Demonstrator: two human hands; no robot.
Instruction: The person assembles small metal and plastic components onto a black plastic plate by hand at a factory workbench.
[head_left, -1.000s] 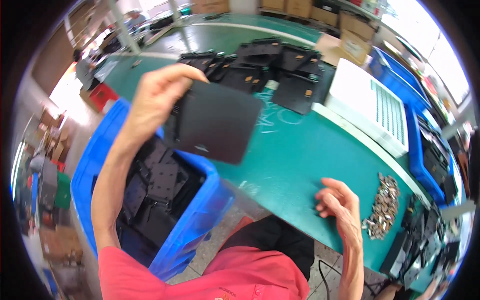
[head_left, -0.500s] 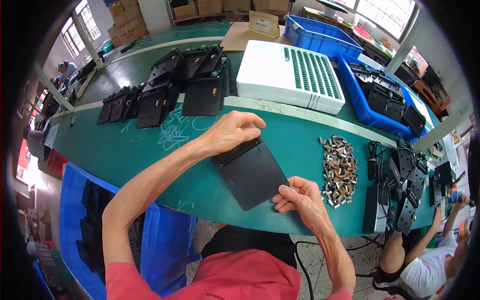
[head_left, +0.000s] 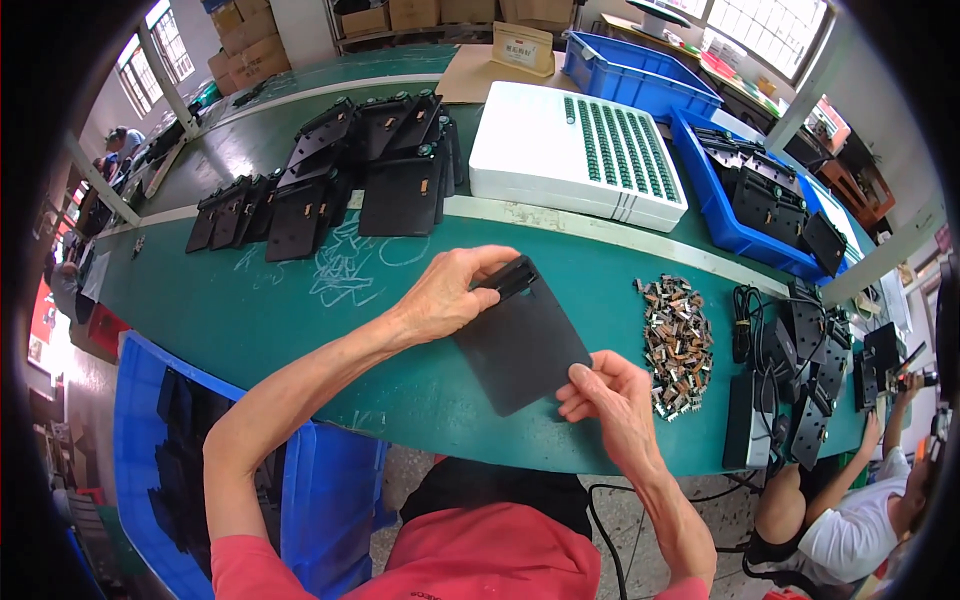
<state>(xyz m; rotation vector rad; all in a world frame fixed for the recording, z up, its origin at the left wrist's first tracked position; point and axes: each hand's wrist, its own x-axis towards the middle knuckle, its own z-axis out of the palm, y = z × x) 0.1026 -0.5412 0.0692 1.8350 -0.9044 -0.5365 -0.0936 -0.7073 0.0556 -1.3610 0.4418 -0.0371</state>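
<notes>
Above the green work table point(head_left: 400, 375) I hold a flat black plastic panel point(head_left: 530, 350), tilted, with a thicker ridge along its far edge. My left hand point(head_left: 445, 293) is closed on that ridge at the far left corner. At the near right corner, my right hand point(head_left: 617, 395) pinches the panel between thumb and fingers. To the right of my right hand lies a heap of small metal pieces with pins point(head_left: 677, 350), too small to name for sure. The panel's underside is hidden.
Stacked black panels point(head_left: 400, 195) stand at the far left. Behind my hands is a white foam tray point(head_left: 530, 130) with rows of green parts. Blue bins point(head_left: 335, 490) flank the table. Black devices with cables point(head_left: 750, 420) sit at the right, near another person point(head_left: 850, 540).
The panel has shifted slightly right and been tilted, its ridge turned up more. My left hand has moved from over the top edge to grip the ridge; my right hand keeps its corner.
</notes>
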